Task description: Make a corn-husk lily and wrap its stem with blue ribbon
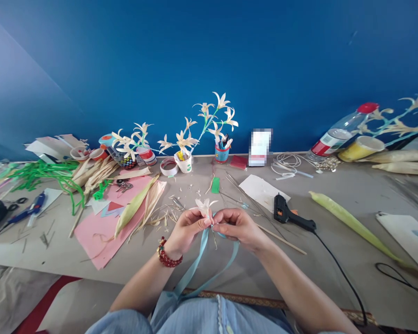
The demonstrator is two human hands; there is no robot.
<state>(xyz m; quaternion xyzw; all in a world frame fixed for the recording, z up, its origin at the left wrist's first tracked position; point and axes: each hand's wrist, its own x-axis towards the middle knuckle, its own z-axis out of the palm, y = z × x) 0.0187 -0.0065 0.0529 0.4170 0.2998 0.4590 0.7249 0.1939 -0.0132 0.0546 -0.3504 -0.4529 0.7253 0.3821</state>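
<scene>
My left hand (192,227) pinches the base of a cream-white flower (204,206) that looks made of corn husk. Its petals spread upward above the fingertips. Right beside it, my right hand (238,227) is closed on a light blue ribbon (234,258), its fingertips meeting the left ones at the flower's stem. The ribbon hangs in a loop below both hands, towards my lap. A thin stem end pokes out beneath the fingers. What lies between the fingertips is mostly hidden.
A black glue gun (288,213) with a trailing cord lies at right, near a white card (262,191) and a green corn husk (351,222). Pink paper (100,232) is at left. Finished flowers stand in a white cup (183,163); a plastic bottle (337,134) leans far right.
</scene>
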